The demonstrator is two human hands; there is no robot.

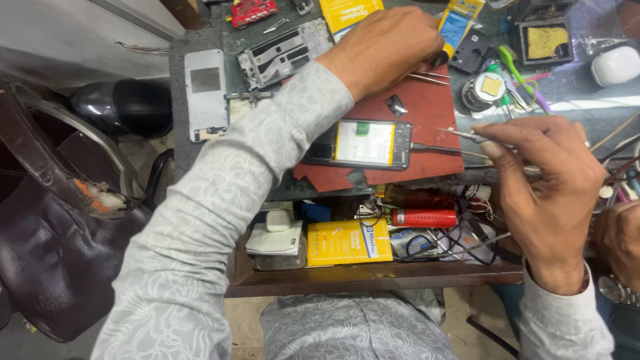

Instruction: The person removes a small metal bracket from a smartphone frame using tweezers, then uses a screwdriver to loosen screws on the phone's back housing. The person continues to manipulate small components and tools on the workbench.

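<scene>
The opened phone (360, 143) lies on the red mat (427, 127); the right hand (547, 180), fingers clamped on a thin tool (460, 133) just right of the phone, seems ready to probe it, while the left hand (387, 47) beyond the phone grips tweezers (427, 78), which likely must come down first.

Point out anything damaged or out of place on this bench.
The red mat under the opened phone has a ragged, torn front edge. The dark seat at the left is split, with pale padding showing. The open drawer holds tangled wires.
</scene>
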